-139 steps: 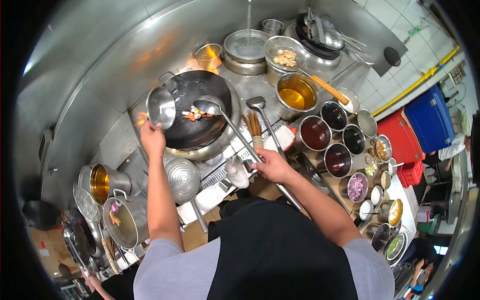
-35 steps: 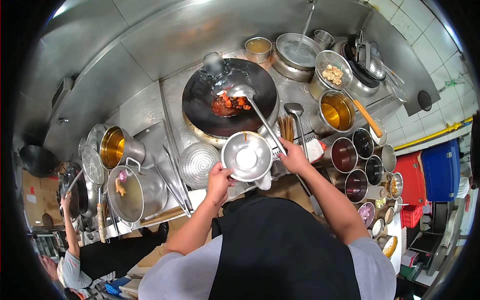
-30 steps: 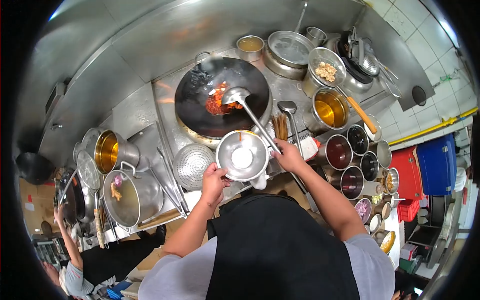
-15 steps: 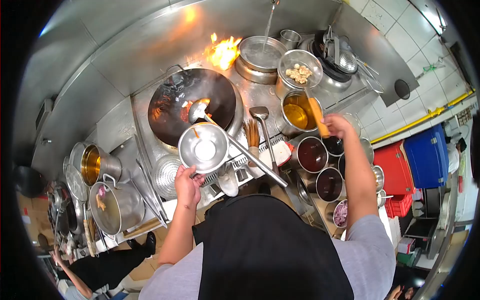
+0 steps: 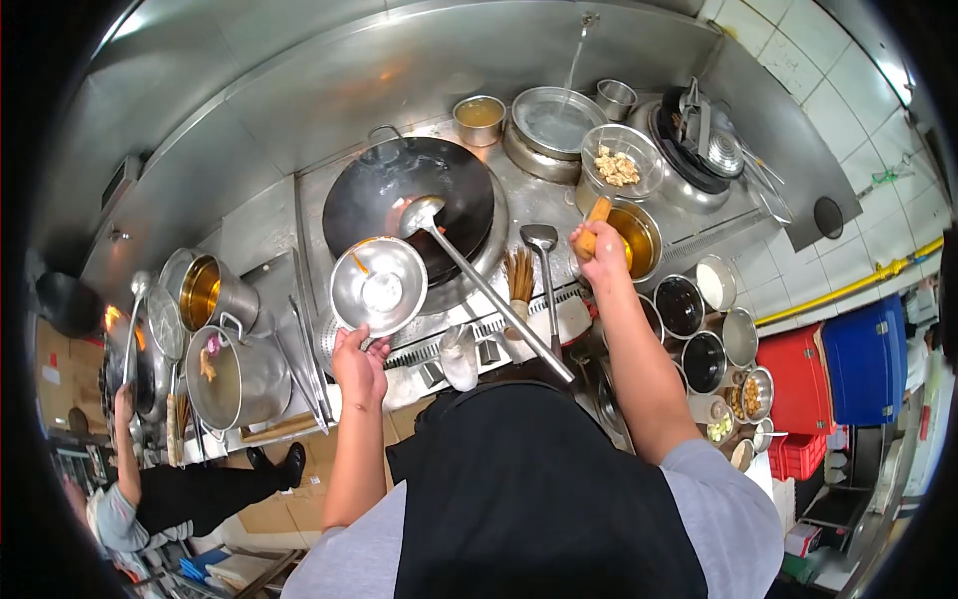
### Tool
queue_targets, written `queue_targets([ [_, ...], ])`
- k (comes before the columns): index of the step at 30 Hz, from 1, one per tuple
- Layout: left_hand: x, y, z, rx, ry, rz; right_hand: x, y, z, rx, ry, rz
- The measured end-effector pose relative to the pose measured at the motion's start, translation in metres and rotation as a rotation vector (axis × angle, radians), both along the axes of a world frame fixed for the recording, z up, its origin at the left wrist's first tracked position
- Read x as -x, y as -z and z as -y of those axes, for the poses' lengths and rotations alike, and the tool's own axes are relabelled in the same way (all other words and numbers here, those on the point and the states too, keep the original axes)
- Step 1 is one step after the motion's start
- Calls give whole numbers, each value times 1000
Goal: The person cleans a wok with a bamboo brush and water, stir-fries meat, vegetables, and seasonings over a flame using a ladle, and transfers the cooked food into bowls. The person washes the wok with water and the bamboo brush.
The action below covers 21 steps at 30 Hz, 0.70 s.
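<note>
My left hand (image 5: 361, 371) grips the near rim of a shiny metal bowl (image 5: 349, 290), which has an orange streak inside, beside the wok's front edge. In my right hand (image 5: 603, 258) is the wooden handle (image 5: 596, 226) of a strainer (image 5: 639, 160). Pale cooked pieces (image 5: 617, 168) lie in the strainer, which is over a metal pot. The black wok (image 5: 369, 205) sits on the burner, with some red food partly hidden by a ladle (image 5: 423, 212). The ladle's long handle slants toward my apron. Below the strainer, a pot of yellow oil (image 5: 644, 240) is partly covered by my right hand.
A bamboo brush (image 5: 519, 280) and a spatula (image 5: 540, 238) lie right of the wok. Water runs into a round pan (image 5: 559, 125) behind. Sauce pots (image 5: 681, 304) stand at right. At left are a stockpot (image 5: 239, 384), an oil pot (image 5: 203, 292) and another person (image 5: 180, 499) holding a ladle.
The flames behind the wok are gone, showing a small pot there. My right hand has moved left and the strainer handle has swung with it. The bowl has shifted left.
</note>
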<state>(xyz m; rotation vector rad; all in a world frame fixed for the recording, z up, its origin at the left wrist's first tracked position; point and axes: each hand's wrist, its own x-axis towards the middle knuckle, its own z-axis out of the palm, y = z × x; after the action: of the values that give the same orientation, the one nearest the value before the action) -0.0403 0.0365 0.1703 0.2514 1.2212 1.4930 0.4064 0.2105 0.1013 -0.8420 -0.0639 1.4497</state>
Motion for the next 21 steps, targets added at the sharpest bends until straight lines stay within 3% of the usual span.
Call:
queue_targets([
  [4,17,3,9,-18,-58,-54,26,-39,52,13,-11,193],
  [6,23,5,9,-10,-74,-87,25,-47,84,-49,-208,426],
  [13,14,-5,-8,-10,-87,-51,69,-35,104,-145,-541,557],
  [21,9,-7,-9,-8,-57,-36,93,-54,72,-180,-521,560],
])
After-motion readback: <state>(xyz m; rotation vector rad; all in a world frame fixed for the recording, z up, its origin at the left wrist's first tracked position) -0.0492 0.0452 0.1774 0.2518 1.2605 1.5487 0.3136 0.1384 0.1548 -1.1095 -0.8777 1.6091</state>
